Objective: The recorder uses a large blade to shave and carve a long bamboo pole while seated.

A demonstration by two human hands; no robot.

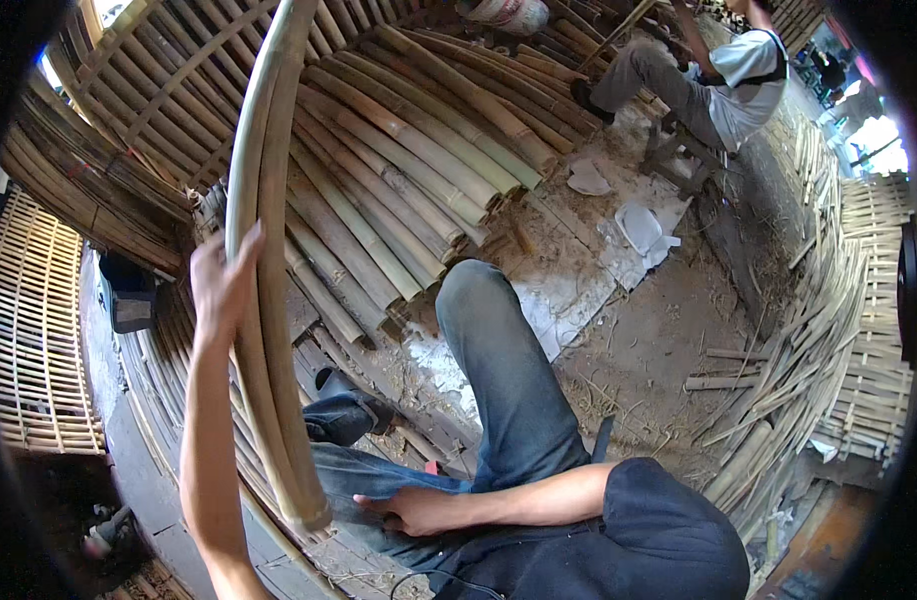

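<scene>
A long bamboo pole (276,190) with a lengthwise seam or split stands steeply tilted at my left side, its lower end beside my thigh. My left hand (219,290) is closed against its side partway up; the far fingers are partly hidden. My right hand (419,511) lies across my thigh close to the pole's lower end. Its index finger is stretched out, the other fingers are partly curled, and nothing shows in it. A small red thing (432,467) pokes out by my leg; I cannot tell its kind.
Several bamboo poles (409,150) lie side by side ahead. Split strips (789,370) are heaped at the right by a woven panel (874,350). Another person (744,95) sits on a low stool at the far right. A dark container (132,300) stands at the left.
</scene>
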